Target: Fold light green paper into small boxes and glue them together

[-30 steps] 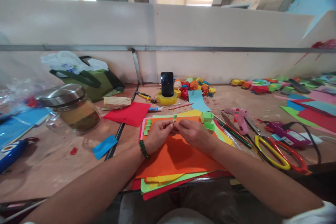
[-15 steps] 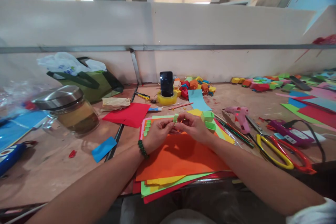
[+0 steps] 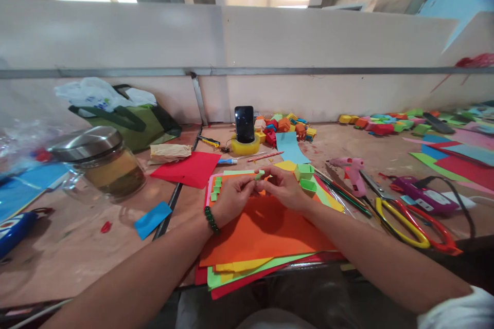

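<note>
My left hand, with a green bead bracelet at the wrist, and my right hand meet above a stack of coloured paper topped by an orange sheet. Both pinch a small light-green paper strip between their fingertips. A row of small green folded pieces lies just left of my left hand. Two green folded paper boxes sit just right of my right hand.
A lidded glass jar stands at left, with a red sheet and a blue scrap nearby. A phone stands in a yellow tape roll. A pink glue gun, scissors and coloured boxes lie at right.
Both hands lifted slightly and shifted away from me with the green strip; its tip now lies tilted flatter between the fingers.
</note>
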